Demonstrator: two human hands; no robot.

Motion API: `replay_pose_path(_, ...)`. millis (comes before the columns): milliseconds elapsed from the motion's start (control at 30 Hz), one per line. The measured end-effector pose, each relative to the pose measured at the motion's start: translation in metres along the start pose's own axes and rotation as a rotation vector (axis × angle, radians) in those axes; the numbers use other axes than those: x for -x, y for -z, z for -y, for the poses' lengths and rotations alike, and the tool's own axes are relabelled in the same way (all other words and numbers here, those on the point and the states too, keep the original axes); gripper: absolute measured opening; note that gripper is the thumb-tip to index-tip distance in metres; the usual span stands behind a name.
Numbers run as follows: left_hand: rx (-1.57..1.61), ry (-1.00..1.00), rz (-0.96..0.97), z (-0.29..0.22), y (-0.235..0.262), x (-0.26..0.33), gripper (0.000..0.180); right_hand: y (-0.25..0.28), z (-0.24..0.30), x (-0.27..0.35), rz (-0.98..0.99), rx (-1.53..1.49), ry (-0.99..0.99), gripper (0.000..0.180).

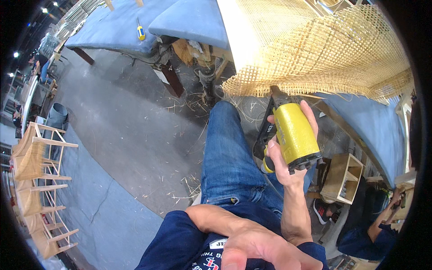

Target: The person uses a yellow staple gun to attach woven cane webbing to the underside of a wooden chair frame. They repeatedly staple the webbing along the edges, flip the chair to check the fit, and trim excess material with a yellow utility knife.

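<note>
shirt (180,243): dark navy, printed chest | jeans (225,157): blue denim | forearms bare

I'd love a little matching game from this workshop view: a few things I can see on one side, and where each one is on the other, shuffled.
Things:
1. yellow stapler tool
2. yellow-handled screwdriver
3. woven cane sheet
4. wooden chair frames

Places:
A. lying on the blue padded table, top left
B. stacked at the far left on the floor
C. gripped in the right hand
D. draped over the bench edge, top right

Pairs: 1-C, 2-A, 3-D, 4-B

The left hand sits low at the picture's bottom, against the dark blue shirt, holding nothing that shows.
</note>
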State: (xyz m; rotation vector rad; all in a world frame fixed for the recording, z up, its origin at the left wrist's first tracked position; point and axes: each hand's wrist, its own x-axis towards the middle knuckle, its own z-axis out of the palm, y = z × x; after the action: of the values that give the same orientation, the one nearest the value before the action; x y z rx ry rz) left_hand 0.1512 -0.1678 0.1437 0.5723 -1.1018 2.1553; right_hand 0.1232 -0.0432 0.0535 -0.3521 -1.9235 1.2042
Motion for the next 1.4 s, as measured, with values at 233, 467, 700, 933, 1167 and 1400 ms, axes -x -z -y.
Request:
replay_pose_path(233, -0.773, 0.342, -0.144, -0.093, 0.044, -0.039, 0.032, -0.002, -0.002, -0.001, -0.014, 0.024, -0.013, 0.084)
replay_pose_path(467, -1.885, -0.090, -0.527, -0.169, 0.143, -0.085, 0.043, -0.009, 0.011, -0.008, -0.023, 0.116, -0.016, 0.080)
replay_pose_path(700, -1.432, 0.035, -0.598, -0.143, 0.148, -0.087, 0.043, -0.003, 0.017, -0.025, 0.037, 0.141, -0.042, 0.080)
replay_pose_path(933, -1.550, 0.089, -0.545, -0.161, 0.140, -0.090, 0.050, 0.010, 0.033, 0.001, -0.028, -0.155, -0.239, 0.083)
replay_pose_path(1167, -1.925, -0.101, -0.432, -0.183, 0.124, -0.092, 0.048, 0.034, 0.021, 0.030, -0.103, -0.326, -0.304, 0.083)
replay_pose_path(1400, -2.329, -0.020, -0.027, -0.182, 0.121, -0.105, 0.041, 0.046, -0.005, 0.040, -0.120, -0.444, -0.389, 0.085)
